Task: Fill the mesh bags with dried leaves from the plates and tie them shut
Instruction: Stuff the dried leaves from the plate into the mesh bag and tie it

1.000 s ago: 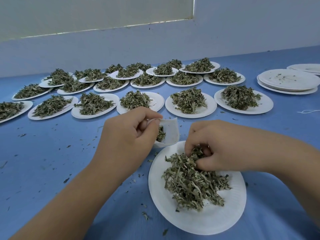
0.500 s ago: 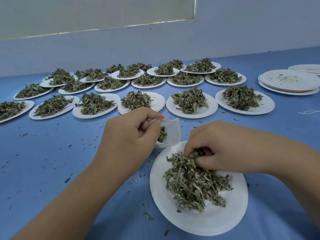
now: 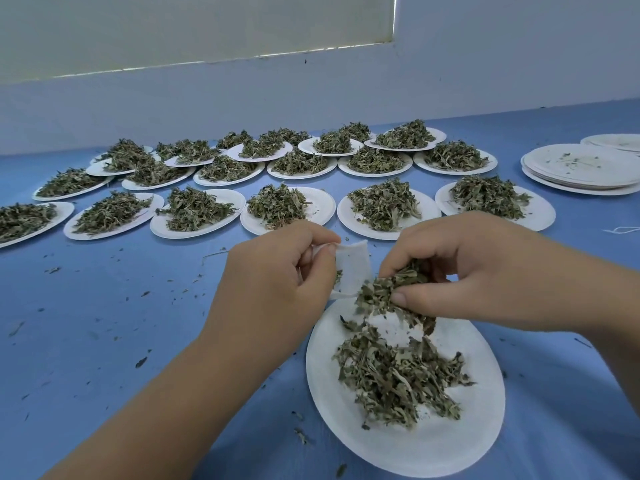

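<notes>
My left hand (image 3: 277, 282) pinches the rim of a small white mesh bag (image 3: 353, 268), held just above the far edge of the near white paper plate (image 3: 408, 441). A few leaves show inside the bag. My right hand (image 3: 460, 268) pinches a clump of dried green leaves (image 3: 388, 292), lifted off the plate right beside the bag's mouth. The remaining pile of dried leaves (image 3: 398, 375) lies in the middle of the plate, with bare plate showing under the lifted clump.
Several paper plates heaped with dried leaves (image 3: 384, 202) stand in rows across the blue table (image 3: 104, 323) beyond my hands. A stack of emptied plates (image 3: 581, 168) sits at the far right. Leaf crumbs are scattered on the table; a white string (image 3: 623, 230) lies at the right edge.
My right hand has lifted a clump of leaves off the plate and brought it up toward the bag. My left hand keeps holding the bag in about the same place.
</notes>
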Available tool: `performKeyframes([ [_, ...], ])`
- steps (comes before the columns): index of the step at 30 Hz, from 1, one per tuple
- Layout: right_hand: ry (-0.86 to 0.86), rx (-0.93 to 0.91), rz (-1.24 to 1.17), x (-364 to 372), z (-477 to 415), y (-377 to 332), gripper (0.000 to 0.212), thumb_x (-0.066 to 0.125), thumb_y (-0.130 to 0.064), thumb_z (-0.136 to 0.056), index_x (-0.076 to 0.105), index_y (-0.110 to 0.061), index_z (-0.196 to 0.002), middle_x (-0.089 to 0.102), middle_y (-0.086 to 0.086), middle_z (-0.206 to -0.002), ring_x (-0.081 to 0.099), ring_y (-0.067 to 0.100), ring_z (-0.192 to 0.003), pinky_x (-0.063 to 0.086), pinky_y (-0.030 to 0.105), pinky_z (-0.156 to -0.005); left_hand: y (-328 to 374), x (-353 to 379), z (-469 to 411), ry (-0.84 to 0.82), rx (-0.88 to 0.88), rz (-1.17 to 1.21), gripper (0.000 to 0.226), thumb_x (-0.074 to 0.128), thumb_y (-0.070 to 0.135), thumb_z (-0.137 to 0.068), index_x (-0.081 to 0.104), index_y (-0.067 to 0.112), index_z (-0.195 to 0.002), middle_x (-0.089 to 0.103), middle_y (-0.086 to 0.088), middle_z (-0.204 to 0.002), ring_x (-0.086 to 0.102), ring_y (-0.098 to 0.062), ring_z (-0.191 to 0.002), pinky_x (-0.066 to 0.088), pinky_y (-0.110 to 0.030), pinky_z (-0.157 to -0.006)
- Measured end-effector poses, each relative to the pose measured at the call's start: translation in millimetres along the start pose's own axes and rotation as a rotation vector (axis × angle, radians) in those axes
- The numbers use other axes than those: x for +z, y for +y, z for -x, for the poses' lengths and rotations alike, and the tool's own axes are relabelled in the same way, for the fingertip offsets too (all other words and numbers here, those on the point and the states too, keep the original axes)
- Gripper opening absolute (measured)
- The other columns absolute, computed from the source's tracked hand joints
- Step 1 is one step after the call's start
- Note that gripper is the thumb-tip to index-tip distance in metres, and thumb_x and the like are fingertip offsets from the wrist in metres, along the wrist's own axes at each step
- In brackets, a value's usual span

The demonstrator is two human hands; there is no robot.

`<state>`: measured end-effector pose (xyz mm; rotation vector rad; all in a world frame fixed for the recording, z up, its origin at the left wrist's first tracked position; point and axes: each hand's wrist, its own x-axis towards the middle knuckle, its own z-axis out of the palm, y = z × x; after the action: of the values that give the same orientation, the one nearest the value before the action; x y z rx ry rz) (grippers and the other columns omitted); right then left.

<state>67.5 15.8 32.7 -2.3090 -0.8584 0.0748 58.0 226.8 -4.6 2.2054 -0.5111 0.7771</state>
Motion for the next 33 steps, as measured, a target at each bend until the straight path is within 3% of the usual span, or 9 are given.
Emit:
performKeyframes([
  [4, 0.138, -0.001, 0.068, 8, -3, -3, 0.012, 0.061, -0.042, -0.072, 0.069, -0.039, -0.08, 0.062, -0.022, -0.078, 0.058, 0.0, -0.071, 0.043, 0.016, -0.062, 2, 2, 1, -0.005, 0.015, -0.039, 0.014, 0.058, 0.019, -0.085, 0.072, 0.02, -0.089, 0.045, 0.006, -0.051, 0.042, -0.008, -0.048, 0.029, -0.008, -0.049],
  [9, 0.233, -0.02, 0.283, 21, -4, -10, 0.011, 0.063, -0.031, -0.078, 0.072, -0.026, -0.082, 0.057, -0.012, -0.071, 0.051, -0.004, -0.07, 0.036, 0.012, -0.06, 5, 5, 3, -0.037, 0.023, -0.04, 0.013, 0.059, 0.018, -0.085, 0.071, 0.021, -0.087, 0.045, 0.003, -0.05, 0.041, -0.009, -0.046, 0.029, -0.012, -0.047],
  [11, 0.255, -0.019, 0.339, 27, -5, -15, 0.013, 0.062, -0.027, -0.078, 0.072, -0.022, -0.083, 0.055, -0.01, -0.072, 0.048, 0.0, -0.066, 0.038, 0.015, -0.06, 7, 6, 4, -0.052, 0.022, -0.031, 0.013, 0.059, 0.018, -0.084, 0.072, 0.02, -0.086, 0.046, 0.003, -0.05, 0.041, -0.008, -0.047, 0.029, -0.012, -0.047],
  [13, 0.239, 0.017, 0.38, 32, -5, -19, 0.023, 0.052, -0.032, -0.077, 0.071, -0.021, -0.085, 0.053, -0.009, -0.077, 0.048, 0.005, -0.07, 0.045, 0.029, -0.064, 8, 8, 5, -0.079, 0.008, -0.014, 0.014, 0.059, 0.018, -0.084, 0.073, 0.021, -0.086, 0.048, 0.002, -0.053, 0.041, -0.004, -0.048, 0.028, -0.01, -0.048],
  [15, 0.22, 0.044, 0.41, 35, -7, -20, 0.029, 0.046, -0.036, -0.076, 0.069, -0.023, -0.089, 0.051, -0.009, -0.081, 0.048, 0.008, -0.075, 0.046, 0.034, -0.069, 9, 9, 5, -0.1, -0.014, 0.011, 0.013, 0.06, 0.018, -0.085, 0.073, 0.023, -0.086, 0.049, 0.001, -0.057, 0.042, -0.003, -0.048, 0.029, -0.009, -0.048],
  [17, 0.243, 0.045, 0.401, 36, -7, -19, 0.024, 0.053, -0.038, -0.079, 0.066, -0.027, -0.095, 0.051, -0.012, -0.083, 0.047, 0.005, -0.076, 0.046, 0.03, -0.071, 8, 10, 4, -0.097, -0.041, 0.041, 0.013, 0.061, 0.016, -0.086, 0.073, 0.023, -0.085, 0.049, -0.002, -0.057, 0.042, -0.004, -0.047, 0.03, -0.009, -0.048],
  [21, 0.315, 0.019, 0.276, 35, -5, -16, 0.024, 0.064, -0.046, -0.074, 0.057, -0.037, -0.096, 0.049, -0.023, -0.079, 0.048, -0.006, -0.076, 0.038, 0.01, -0.067, 9, 9, 3, -0.081, -0.133, 0.114, 0.014, 0.059, 0.021, -0.083, 0.071, 0.027, -0.079, 0.049, -0.003, -0.051, 0.041, -0.005, -0.046, 0.03, -0.01, -0.047],
  [28, 0.394, -0.082, 0.246, 45, -9, -11, 0.017, 0.074, -0.018, -0.078, 0.066, -0.024, -0.091, 0.054, -0.012, -0.084, 0.045, -0.003, -0.071, 0.037, 0.02, -0.063, 12, 7, 0, -0.108, -0.244, 0.233, 0.016, 0.062, 0.013, -0.084, 0.072, 0.024, -0.078, 0.049, -0.005, -0.049, 0.038, -0.004, -0.043, 0.029, -0.01, -0.046],
  [33, 0.398, -0.109, 0.174, 42, -9, -7, 0.02, 0.076, -0.028, -0.078, 0.065, -0.03, -0.093, 0.052, -0.017, -0.082, 0.051, 0.0, -0.072, 0.037, 0.011, -0.066, 11, 6, -1, -0.093, -0.251, 0.228, 0.017, 0.063, 0.012, -0.086, 0.072, 0.024, -0.078, 0.042, 0.004, -0.046, 0.037, -0.003, -0.044, 0.028, -0.01, -0.046],
])
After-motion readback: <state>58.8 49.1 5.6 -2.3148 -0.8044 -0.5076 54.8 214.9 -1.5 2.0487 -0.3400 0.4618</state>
